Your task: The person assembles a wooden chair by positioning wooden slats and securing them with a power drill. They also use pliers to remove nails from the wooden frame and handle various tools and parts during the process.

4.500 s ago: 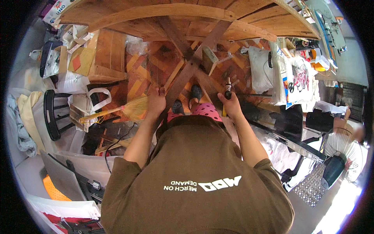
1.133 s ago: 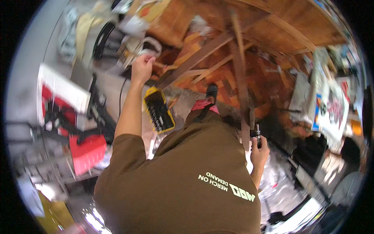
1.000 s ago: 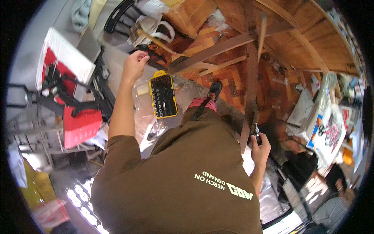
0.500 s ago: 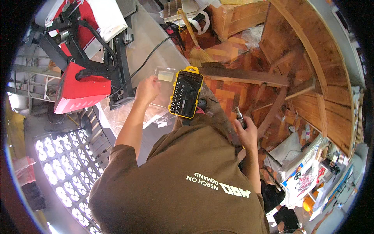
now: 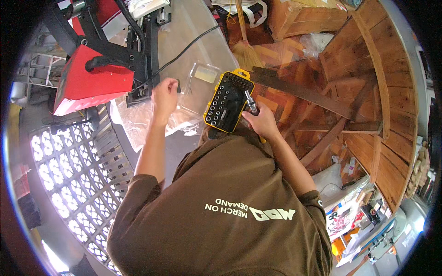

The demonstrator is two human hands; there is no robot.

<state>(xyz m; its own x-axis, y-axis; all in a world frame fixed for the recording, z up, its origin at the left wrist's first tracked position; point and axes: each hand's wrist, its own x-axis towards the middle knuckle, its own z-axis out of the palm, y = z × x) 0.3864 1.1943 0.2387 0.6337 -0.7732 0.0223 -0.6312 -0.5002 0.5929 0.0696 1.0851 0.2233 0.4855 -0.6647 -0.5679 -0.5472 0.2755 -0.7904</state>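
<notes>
A yellow-edged black socket and bit case (image 5: 226, 102) lies open in front of my body, with rows of silver sockets and small bits in it. Its clear plastic lid (image 5: 188, 103) spreads to the left of it. My right hand (image 5: 263, 122) is wrapped round a screwdriver (image 5: 252, 105) with a silver shaft, held over the case's right edge. Left of the lid, my left hand (image 5: 165, 97) has its fingers curled together. A small dark spot shows at its fingertips, but I cannot tell what it is.
A red and black press machine (image 5: 94, 80) stands at the left on the table (image 5: 184, 34), with a black cable (image 5: 186, 49) running across. Beyond lie a broom (image 5: 246, 50), a wooden crate (image 5: 306, 18) and wooden beams (image 5: 304, 92). A curved wooden panel (image 5: 396, 106) rises at the right.
My right hand has brought the screwdriver left and up, from beside my body to the case. My left hand has shifted slightly left, away from the lid. The view has shifted too.
</notes>
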